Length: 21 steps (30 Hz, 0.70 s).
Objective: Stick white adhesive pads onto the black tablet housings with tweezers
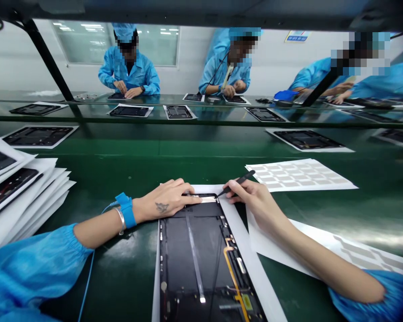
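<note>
Your right hand (253,197) pinches the tweezers (243,178), tip by the tablet's (176,255) far corner; your left hand (168,199), loosely spread, gripping nothing, fingers the pale strip (208,200). Tablet's on paper (257,290) before you: best press lightly, tip low.

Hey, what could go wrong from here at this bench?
The slim black pointed tool in the right hand has its tip near a corner of the open black rectangular housing and might scratch it. The blue fabric left sleeve could knock the uneven stack of white sheets nearby.
</note>
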Available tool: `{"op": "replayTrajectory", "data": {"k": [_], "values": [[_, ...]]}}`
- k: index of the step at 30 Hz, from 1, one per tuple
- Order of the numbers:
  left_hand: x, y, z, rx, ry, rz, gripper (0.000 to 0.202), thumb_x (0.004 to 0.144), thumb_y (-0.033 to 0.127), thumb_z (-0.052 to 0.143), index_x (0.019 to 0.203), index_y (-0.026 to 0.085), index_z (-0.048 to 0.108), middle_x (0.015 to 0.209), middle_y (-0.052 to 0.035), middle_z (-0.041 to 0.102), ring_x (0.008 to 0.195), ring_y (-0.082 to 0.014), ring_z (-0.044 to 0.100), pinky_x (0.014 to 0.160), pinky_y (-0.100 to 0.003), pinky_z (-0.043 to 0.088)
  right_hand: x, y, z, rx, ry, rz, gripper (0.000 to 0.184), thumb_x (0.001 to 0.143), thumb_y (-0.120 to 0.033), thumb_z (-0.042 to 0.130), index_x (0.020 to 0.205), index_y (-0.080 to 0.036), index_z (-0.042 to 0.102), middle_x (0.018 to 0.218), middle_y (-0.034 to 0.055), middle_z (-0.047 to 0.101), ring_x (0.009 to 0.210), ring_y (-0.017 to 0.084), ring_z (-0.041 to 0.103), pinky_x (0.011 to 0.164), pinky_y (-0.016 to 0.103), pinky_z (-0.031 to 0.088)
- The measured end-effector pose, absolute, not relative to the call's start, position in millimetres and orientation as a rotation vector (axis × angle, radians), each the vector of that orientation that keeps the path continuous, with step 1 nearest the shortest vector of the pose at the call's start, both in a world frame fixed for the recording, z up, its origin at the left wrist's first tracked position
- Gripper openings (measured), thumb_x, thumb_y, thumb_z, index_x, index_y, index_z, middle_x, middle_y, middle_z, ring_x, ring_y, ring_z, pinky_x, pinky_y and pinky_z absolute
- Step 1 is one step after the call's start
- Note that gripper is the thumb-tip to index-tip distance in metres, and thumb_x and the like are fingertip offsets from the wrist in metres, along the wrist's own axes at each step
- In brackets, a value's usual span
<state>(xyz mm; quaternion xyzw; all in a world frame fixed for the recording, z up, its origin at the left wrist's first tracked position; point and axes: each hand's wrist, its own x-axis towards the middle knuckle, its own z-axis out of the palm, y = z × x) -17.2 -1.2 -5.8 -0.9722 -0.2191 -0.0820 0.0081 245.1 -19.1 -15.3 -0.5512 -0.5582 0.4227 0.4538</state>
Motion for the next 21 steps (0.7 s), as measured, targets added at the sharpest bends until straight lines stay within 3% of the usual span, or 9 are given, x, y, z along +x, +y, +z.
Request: {"op": "replayTrajectory", "data": {"k": [9, 14, 17, 21], "values": [[-17.7, -3.3, -2.9, -2.992, -0.674, -0.203, 0.043, 0.096, 0.009, 0.042, 0.134, 0.026, 0.053, 0.121, -0.0064, 0.058, 0.094, -0.0201, 0.05, 0.077, -0.032, 0.044, 249.5, -13.9, -22.1, -1.392, -1.493, 0.911, 0.054, 0.075, -0.071, 0.063, 0.078, -0.017, 0.07, 0.071, 0.0068, 0.068, 0.063, 0.02, 0.065, 0.061, 0.033, 0.055], [-2.8, -9.3, 7.2, -2.886, -0.669, -0.077, 0.042, 0.1, 0.015, 0.039, 0.139, 0.025, 0.048, 0.108, -0.0078, 0.057, 0.086, -0.0197, 0.051, 0.068, -0.03, 0.042, 250.1, -10.7, -16.8, -1.333, -1.474, 0.831, 0.052, 0.076, -0.07, 0.063, 0.083, -0.019, 0.072, 0.089, 0.0086, 0.072, 0.079, 0.025, 0.067, 0.075, 0.04, 0.056], [10.1, -9.2, 6.0, -2.821, -0.672, -0.068, 0.045, 0.1, 0.016, 0.038, 0.143, 0.029, 0.044, 0.103, -0.0073, 0.056, 0.081, -0.0192, 0.052, 0.066, -0.03, 0.042, 247.6, -15.0, -5.9, -1.256, -1.655, 0.658, 0.041, 0.087, -0.06, 0.055, 0.089, -0.022, 0.069, 0.097, 0.0078, 0.072, 0.089, 0.025, 0.066, 0.079, 0.039, 0.052], [9.8, -2.1, -2.1, -2.821, -0.639, -0.105, 0.045, 0.1, 0.018, 0.04, 0.142, 0.031, 0.045, 0.1, -0.0065, 0.057, 0.079, -0.0188, 0.055, 0.068, -0.03, 0.044, 238.3, -17.0, 7.1, -1.088, -2.12, 0.418, 0.023, 0.097, -0.034, 0.042, 0.091, -0.023, 0.061, 0.088, 0.0063, 0.067, 0.079, 0.021, 0.063, 0.071, 0.033, 0.046]]}}
